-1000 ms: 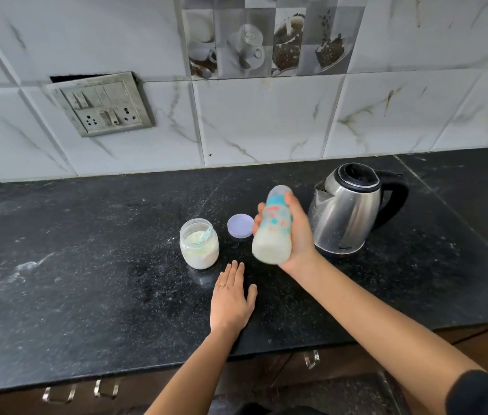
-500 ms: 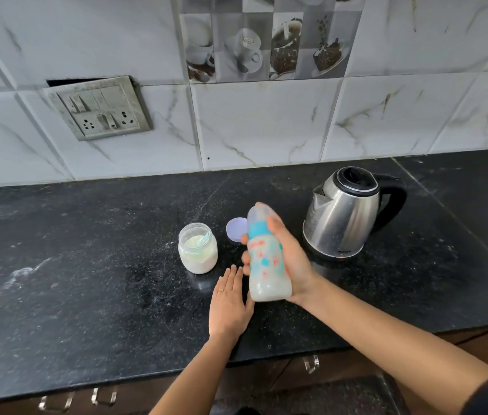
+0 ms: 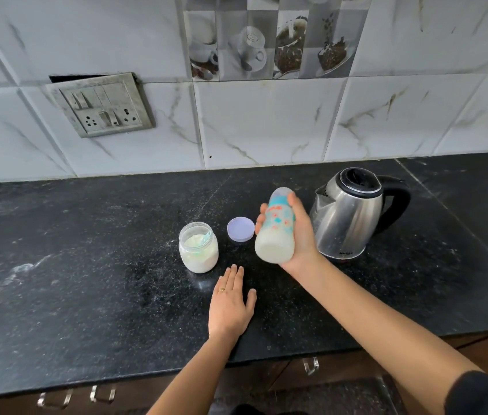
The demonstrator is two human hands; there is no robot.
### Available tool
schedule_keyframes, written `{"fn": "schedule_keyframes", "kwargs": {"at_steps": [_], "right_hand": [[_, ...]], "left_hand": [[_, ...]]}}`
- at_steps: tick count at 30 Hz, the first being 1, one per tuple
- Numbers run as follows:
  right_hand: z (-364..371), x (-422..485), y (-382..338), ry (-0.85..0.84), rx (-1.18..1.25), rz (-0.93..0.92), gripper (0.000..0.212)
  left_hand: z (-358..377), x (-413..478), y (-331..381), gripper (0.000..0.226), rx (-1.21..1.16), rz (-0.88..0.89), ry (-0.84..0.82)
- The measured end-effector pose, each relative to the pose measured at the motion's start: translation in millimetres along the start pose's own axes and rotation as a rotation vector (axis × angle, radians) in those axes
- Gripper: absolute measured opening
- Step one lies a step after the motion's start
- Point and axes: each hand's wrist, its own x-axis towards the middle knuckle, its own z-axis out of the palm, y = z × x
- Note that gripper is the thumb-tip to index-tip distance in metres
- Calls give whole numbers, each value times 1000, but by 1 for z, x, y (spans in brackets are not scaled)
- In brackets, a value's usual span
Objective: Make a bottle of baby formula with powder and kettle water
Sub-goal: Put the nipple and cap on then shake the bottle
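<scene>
Your right hand (image 3: 299, 235) is wrapped tight around the bottle (image 3: 275, 227), holding it above the worktop (image 3: 87, 265), cap end tilted away from you, milky liquid inside. Your left hand (image 3: 229, 307) lies flat on the worktop, fingers together, holding nothing. The jar (image 3: 198, 250) of powder stands open at 11 o'clock from that hand; its lid (image 3: 240, 229) lies just beside it at 2 o'clock. The kettle (image 3: 353, 214) stands behind your right hand.

The right hand (image 3: 299, 235) now holds the baby bottle (image 3: 275, 227) higher above the counter than half a second ago, base swung toward the camera and capped top tipped back toward the wall, much as a second ago
</scene>
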Motion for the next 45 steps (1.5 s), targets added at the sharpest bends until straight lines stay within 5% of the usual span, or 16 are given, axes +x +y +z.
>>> {"fn": "schedule_keyframes", "kwargs": {"at_steps": [5,10,15,19,24,29,34,38,42,45], "right_hand": [[-3,-13,22,-110,-183,58,50],[12,-1,6,-32,59,-2,39],[0,-10,23,-113,-172,80,47],[7,7,2,10,75,-40,39],[0,-11,18,-80,-137,59,43],[2,4,2,56,79,-24,39],[1,-13,18,-55,-144,68,39],[7,-1,3,50,99,-31,39],[7,-20,17,-109,-156,79,43],[16,-13,8,-55,-46,43,41]], "left_hand": [[0,1,0,61,10,2,20],[0,-1,0,61,4,3,3],[0,1,0,60,1,2,15],[0,0,-1,61,-1,2,-2],[-3,-1,1,61,-19,4,17],[-2,-1,0,62,4,3,-4],[-4,-1,1,61,-9,5,10],[-3,-1,1,62,3,-1,-6],[-4,-1,2,62,9,1,10],[-4,0,2,62,22,5,-1]]}}
